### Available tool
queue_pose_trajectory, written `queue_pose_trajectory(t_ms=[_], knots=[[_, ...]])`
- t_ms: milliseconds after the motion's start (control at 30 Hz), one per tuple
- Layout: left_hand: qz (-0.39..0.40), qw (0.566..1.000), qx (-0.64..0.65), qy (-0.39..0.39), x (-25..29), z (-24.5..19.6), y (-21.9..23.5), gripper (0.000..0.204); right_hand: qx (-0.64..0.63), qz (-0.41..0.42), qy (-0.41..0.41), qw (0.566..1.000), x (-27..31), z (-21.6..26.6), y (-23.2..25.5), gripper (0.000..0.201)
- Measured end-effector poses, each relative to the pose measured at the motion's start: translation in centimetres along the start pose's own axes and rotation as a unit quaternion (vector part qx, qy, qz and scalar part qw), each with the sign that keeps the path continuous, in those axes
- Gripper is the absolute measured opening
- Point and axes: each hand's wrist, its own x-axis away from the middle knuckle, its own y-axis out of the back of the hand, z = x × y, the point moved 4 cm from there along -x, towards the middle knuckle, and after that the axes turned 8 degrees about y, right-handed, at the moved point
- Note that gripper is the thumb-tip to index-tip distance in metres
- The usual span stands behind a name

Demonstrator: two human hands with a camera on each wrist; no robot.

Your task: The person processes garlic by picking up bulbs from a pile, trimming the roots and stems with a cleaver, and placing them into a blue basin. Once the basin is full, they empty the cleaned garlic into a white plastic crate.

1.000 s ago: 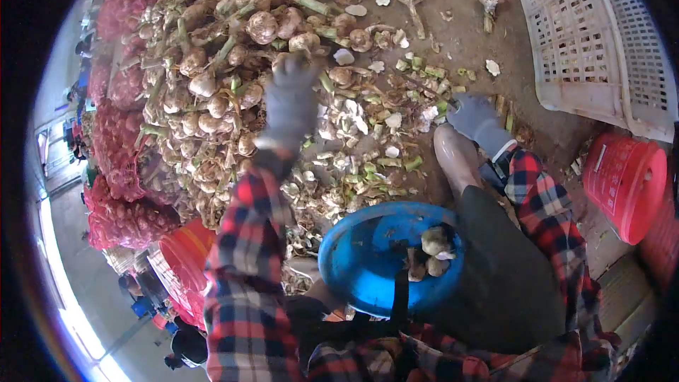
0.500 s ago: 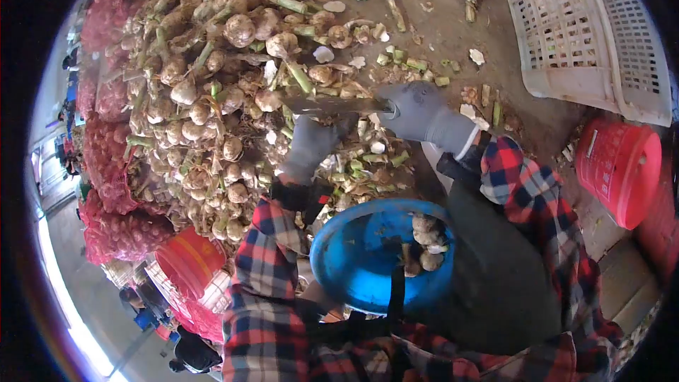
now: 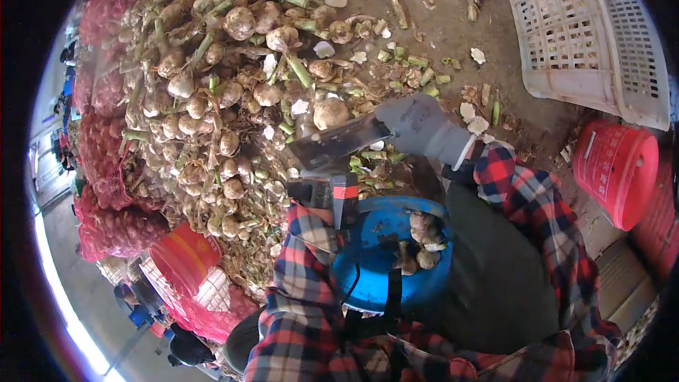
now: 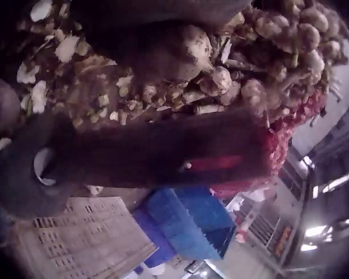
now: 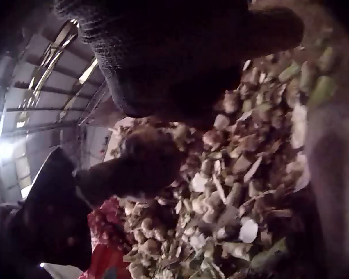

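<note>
My gloved right hand [image 3: 419,126] grips the handle of a broad-bladed knife [image 3: 336,143], its blade pointing left across the front of the heap. Just beyond the blade shows a round garlic bulb [image 3: 330,113]. In the left wrist view my left hand [image 4: 157,13] is a dark shape at the top, holding that bulb below it. From the head, this hand is hidden behind the blade and the wrist camera. A blue basin [image 3: 353,269] with several garlic bulbs [image 3: 424,230] sits below the hands.
A large heap of stemmed garlic [image 3: 205,92] spreads at the left, with red net sacks [image 3: 106,148] behind it. Cut stems and peel litter the floor. A white plastic crate [image 3: 566,35] and red bucket [image 3: 612,173] stand at right; another red bucket [image 3: 185,258] is lower left.
My left hand has reached into the heap and drawn back with a bulb toward the basin. The right hand has brought the knife left, and its blade now tilts down over the left hand.
</note>
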Motion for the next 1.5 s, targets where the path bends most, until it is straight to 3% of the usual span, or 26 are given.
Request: queue_pose_trajectory(t_ms=[33, 167, 233, 267, 300, 333, 367, 400, 433, 467, 567, 600, 667, 700, 733, 800, 900, 933, 1033, 1100, 1167, 1200, 1233, 1300, 1333, 1500], knots=[[0.03, 0.988, -0.149, -0.03, 1.2, -0.5, -0.2, 0.03, -0.001, 0.0, 0.0, 1.0, -0.2, 0.2, -0.1, 0.022], [0.125, 0.96, -0.246, -0.048, 1.6, -1.9, -0.2, 0.041, 0.014, -0.022, 0.007, 1.0, -0.6, 0.1, -0.5, 0.021], [0.126, 0.956, -0.255, -0.073, 0.8, -3.4, 0.7, 0.047, 0.013, -0.022, 0.0, 1.0, -0.7, -0.4, -1.0, 0.021], [0.023, 0.959, -0.228, -0.164, 1.4, -6.0, 3.1, 0.048, 0.007, -0.021, -0.006, 1.0, -0.7, -0.9, -1.3, 0.023], [0.02, 0.96, -0.228, -0.164, 1.7, -6.9, 3.4, 0.048, 0.002, -0.021, -0.013, 1.0, -0.8, -1.6, -1.5, 0.025], [0.011, 0.999, 0.049, -0.006, 1.7, -6.6, 4.0, 0.049, -0.001, -0.001, -0.075, 0.997, -0.8, -2.2, -1.1, 0.028], [0.003, 0.935, 0.319, 0.152, 2.1, -6.2, 4.5, 0.05, -0.006, 0.02, -0.138, 0.99, -0.6, -2.8, -0.8, 0.03], [0.014, 0.895, 0.359, 0.264, 2.6, -9.0, 7.4, 0.046, -0.017, 0.062, -0.23, 0.971, 0.0, -6.1, -1.1, 0.033], [0.013, 0.909, 0.392, 0.138, 3.0, -9.7, 8.7, 0.037, -0.03, 0.103, -0.317, 0.942, 1.3, -9.5, -1.7, 0.035], [0.002, 0.91, 0.391, 0.14, 3.6, -9.3, 9.5, 0.037, -0.002, 0.048, -0.34, 0.939, 2.6, -10.7, -1.6, 0.036], [0.393, 0.846, 0.349, 0.087, 5.6, -10.4, 7.8, 0.036, 0.015, 0.006, -0.351, 0.936, 4.0, -10.8, -1.1, 0.038], [0.467, 0.856, 0.213, -0.059, 5.9, -10.3, 7.4, 0.045, 0.001, 0.026, -0.337, 0.941, 3.5, -10.9, -1.2, 0.04], [0.261, 0.96, -0.076, -0.074, 2.2, -7.8, 8.8, 0.046, -0.034, 0.021, -0.333, 0.942, 3.4, -10.3, -2.4, 0.04], [0.11, 0.985, -0.129, -0.007, -1.0, -5.1, 9.5, 0.043, -0.059, 0.004, -0.332, 0.941, 3.3, -10.0, -2.5, 0.041], [0.015, 0.967, -0.254, -0.019, -3.9, -4.6, 11.1, 0.047, -0.044, 0.012, -0.328, 0.944, 3.1, -9.3, -2.3, 0.041], [-0.029, 0.896, -0.44, 0.045, -7.7, -1.9, 11.6, 0.052, -0.04, 0.021, -0.313, 0.949, 2.8, -9.3, -2.7, 0.04], [-0.039, 0.876, -0.481, 0.002, -8.7, -0.1, 10.6, 0.055, -0.05, 0.035, -0.306, 0.95, 3.0, -9.0, -3.0, 0.039], [-0.029, 0.913, -0.404, 0.04, -8.6, -0.2, 11.1, 0.056, -0.06, 0.032, -0.313, 0.947, 3.2, -9.1, -2.9, 0.04], [0.0, 0.923, -0.381, 0.049, -8.2, 0.0, 11.7, 0.053, -0.061, -0.021, -0.334, 0.94, 4.3, -10.0, -3.5, 0.043], [-0.038, 0.944, -0.327, -0.017, -6.7, 1.5, 11.5, 0.051, -0.057, -0.007, -0.333, 0.941, 4.6, -10.0, -3.3, 0.044], [-0.06, 0.996, -0.044, 0.058, -4.4, 2.1, 11.6, 0.053, -0.053, 0.001, -0.328, 0.943, 4.1, -10.1, -3.1, 0.045], [-0.107, 0.986, -0.12, 0.04, -3.3, 1.6, 11.1, 0.057, -0.06, 0.006, -0.326, 0.943, 3.9, -10.1, -3.2, 0.045], [-0.111, 0.993, -0.026, 0.037, -3.0, 1.4, 10.6, 0.063, -0.066, 0.014, -0.324, 0.943, 3.8, -10.0, -3.2, 0.045], [-0.122, 0.959, -0.119, 0.226, -3.1, 2.4, 9.3, 0.066, -0.066, 0.032, -0.322, 0.944, 3.2, -9.7, -3.3, 0.046], [-0.129, 0.951, -0.068, 0.273, -3.5, 1.5, 9.5, 0.078, -0.064, 0.046, -0.321, 0.944, 3.0, -9.6, -3.3, 0.046], [-0.224, 0.889, -0.001, 0.399, -4.7, 2.5, 7.4, 0.076, -0.056, -0.005, -0.322, 0.945, 4.1, -8.7, -3.2, 0.048]])
